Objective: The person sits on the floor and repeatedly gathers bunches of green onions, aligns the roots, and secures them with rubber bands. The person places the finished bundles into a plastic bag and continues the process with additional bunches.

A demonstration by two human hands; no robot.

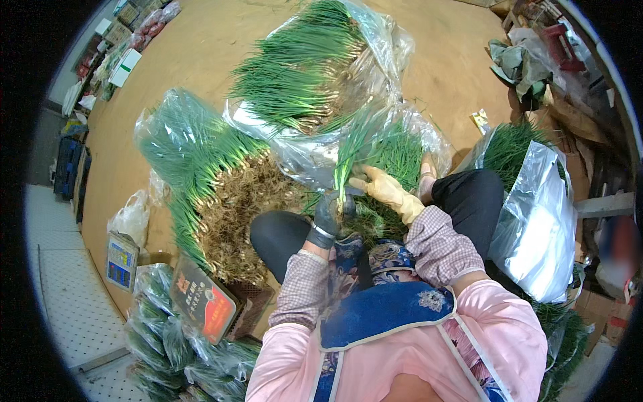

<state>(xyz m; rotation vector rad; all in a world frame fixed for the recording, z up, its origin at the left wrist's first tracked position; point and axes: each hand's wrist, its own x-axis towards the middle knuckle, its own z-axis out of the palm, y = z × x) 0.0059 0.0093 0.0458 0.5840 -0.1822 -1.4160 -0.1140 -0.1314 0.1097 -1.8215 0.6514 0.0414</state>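
My left hand [327,213], in a black glove, grips a small bunch of spring onions [344,168] near its root end, with the green leaves pointing up and away from me. Just right of the bunch, my right hand [384,190] wears a pale yellow rubber glove. Its fingers are spread, and I see nothing held in them. A blurred grey shape lies between the two hands; what it is I cannot tell. Loose green leaves [399,156] fill a clear plastic bag beyond my right hand.
Rooted spring onions [236,221] are heaped at my left. Farther ahead, more spring onions [301,70] lie on plastic sheeting [384,50]. Bagged greens [166,326] sit at lower left near a printed board [203,300]. A silvery plastic bag [535,226] stands right of my knee.
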